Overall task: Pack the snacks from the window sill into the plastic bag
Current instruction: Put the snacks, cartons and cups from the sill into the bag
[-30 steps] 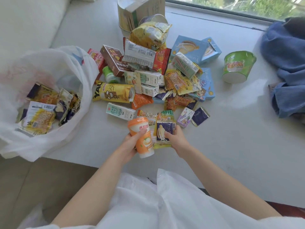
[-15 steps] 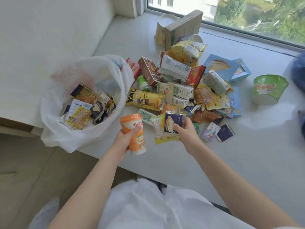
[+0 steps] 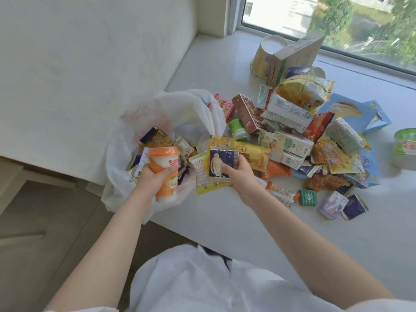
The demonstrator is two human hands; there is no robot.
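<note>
A white plastic bag [image 3: 180,104] sits open at the left end of the window sill [image 3: 225,221], with several snack packets inside. My left hand [image 3: 149,180] grips an orange milk-tea cup [image 3: 165,170] upright, over the bag's front part. My right hand [image 3: 237,174] holds a small bunch of snack packets [image 3: 216,167], a dark blue one on top of yellow ones, at the bag's right rim. A heap of snacks [image 3: 292,140] lies on the sill to the right.
At the back stand a yellow paper cup [image 3: 264,57] and a cardboard box [image 3: 297,55]. A green bowl [image 3: 405,147] is at the far right. Small loose packets [image 3: 333,203] lie near the sill's front. The wall rises left of the bag; the floor lies below.
Both hands have moved left from the snack heap to the bag, carrying the orange cup and the bunch of packets. The view has turned left.
</note>
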